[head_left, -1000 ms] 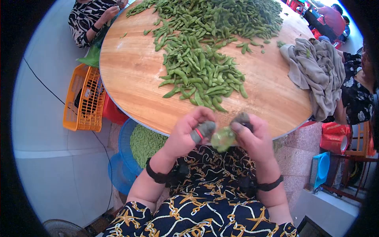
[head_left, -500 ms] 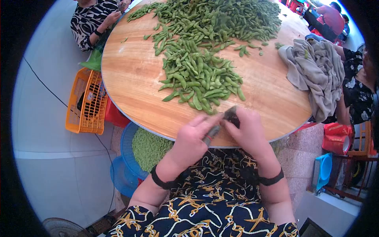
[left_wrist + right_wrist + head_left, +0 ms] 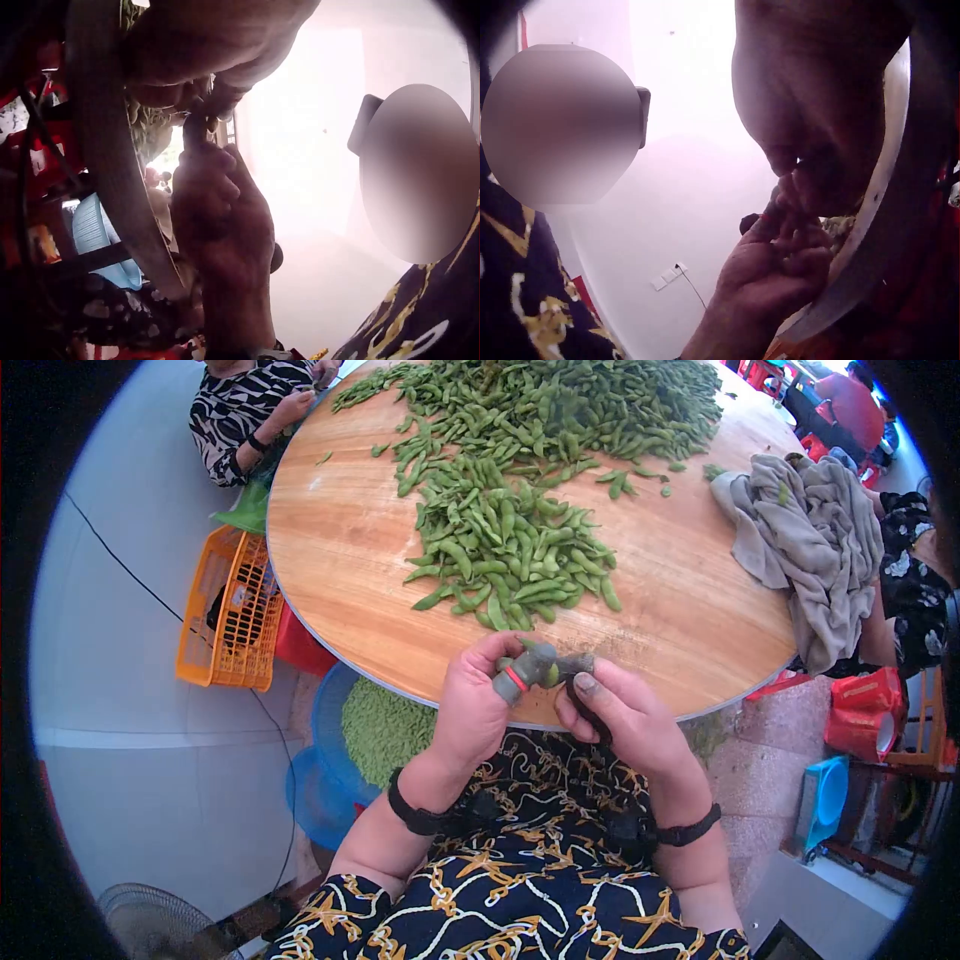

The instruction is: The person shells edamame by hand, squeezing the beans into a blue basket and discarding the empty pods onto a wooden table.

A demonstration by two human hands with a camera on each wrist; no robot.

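Observation:
At the near table edge, my left hand [image 3: 472, 705] pinches a small green soybean pod [image 3: 551, 675], mostly hidden by the fingers. A grey cover with a red band wraps the left thumb. My right hand [image 3: 632, 722] meets it from the right, its dark-covered fingertips pinching at the pod's end. Just beyond the hands lies a pile of green soybean pods [image 3: 510, 545], with a larger heap [image 3: 570, 410] behind it. Both wrist views are dark; the left hand [image 3: 221, 202] and right hand [image 3: 769, 277] show there, fingers close together.
The round wooden table [image 3: 340, 560] carries a grey cloth [image 3: 800, 550] at right. Below its left edge stand a blue basket [image 3: 330, 705] of shelled beans and an orange crate [image 3: 228, 610]. Other people sit left and right of the table. A fan [image 3: 160, 925] stands lower left.
A blurred pale green thing between the hands a second ago is gone. The hands reached to the pile's near edge, then drew back slightly with a pod between them.

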